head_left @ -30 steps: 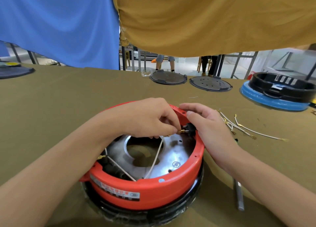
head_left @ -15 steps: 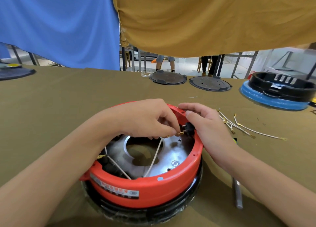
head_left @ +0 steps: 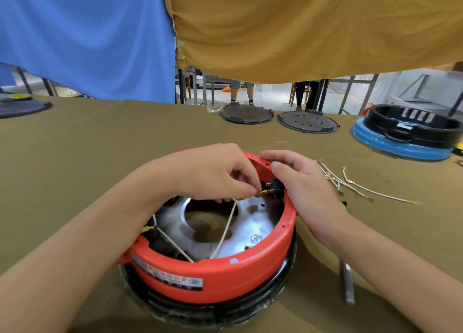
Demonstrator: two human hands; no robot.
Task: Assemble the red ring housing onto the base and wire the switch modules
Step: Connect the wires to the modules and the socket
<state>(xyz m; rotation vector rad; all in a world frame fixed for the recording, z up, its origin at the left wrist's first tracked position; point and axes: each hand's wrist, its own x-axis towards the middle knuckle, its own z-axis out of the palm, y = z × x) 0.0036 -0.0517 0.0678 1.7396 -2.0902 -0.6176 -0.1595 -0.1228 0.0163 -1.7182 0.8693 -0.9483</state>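
1. The round red plastic ring housing (head_left: 215, 275) already sits on the black circular base (head_left: 215, 310).
2. The left hand (head_left: 213, 172) pinches a white wire's brass terminal (head_left: 263, 193) at the small black switch module (head_left: 275, 187).
3. The right hand (head_left: 300, 182) grips the housing rim beside it.
4. Loose white wires (head_left: 355, 186) on the cloth suggest connections remain.

Left hand (head_left: 215, 174) pinches with curled fingers; right hand (head_left: 304, 182) curls, thumb forward.

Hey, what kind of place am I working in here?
Probably an appliance assembly workshop. A red ring housing is being wired on a cloth-covered bench, loose terminal wires lie beside it, and round plates and another housing on a blue base sit at the bench's far side.
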